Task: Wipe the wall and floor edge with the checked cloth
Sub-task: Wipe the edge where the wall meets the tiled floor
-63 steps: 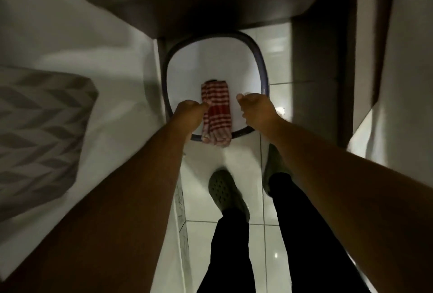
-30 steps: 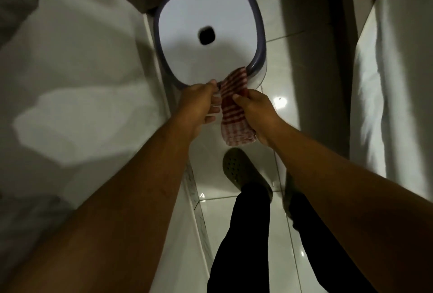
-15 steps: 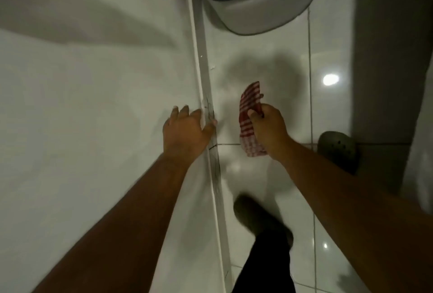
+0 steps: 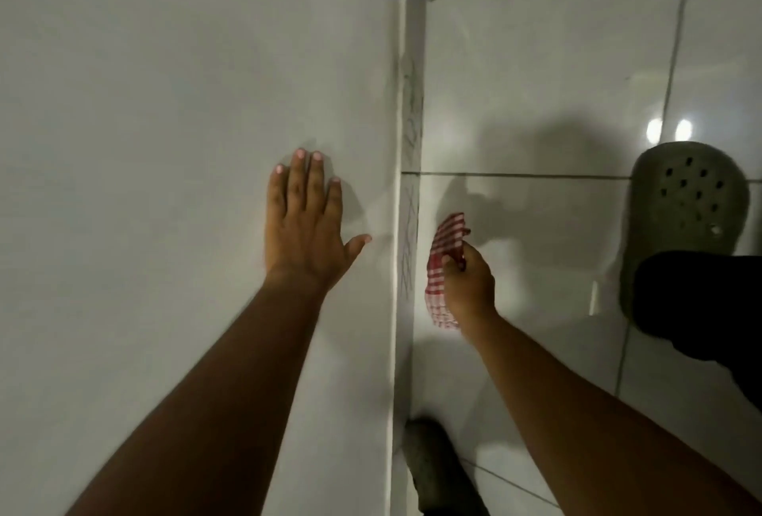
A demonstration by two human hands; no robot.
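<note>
Left hand [image 4: 305,222] flat, fingers spread, on white wall [image 4: 165,103]; right hand [image 4: 468,284] clenched on checked cloth [image 4: 443,251] beside scribbled skirting [image 4: 410,227], over glossy tiled floor [image 4: 536,62]

I think this is a room in a home — maybe a bathroom. Glossy white floor tiles [image 4: 536,62] with grout lines fill the right of the frame, a plain white wall [image 4: 165,62] the left, and a green perforated clog [image 4: 688,202] — house footwear — stands at the right edge.
</note>
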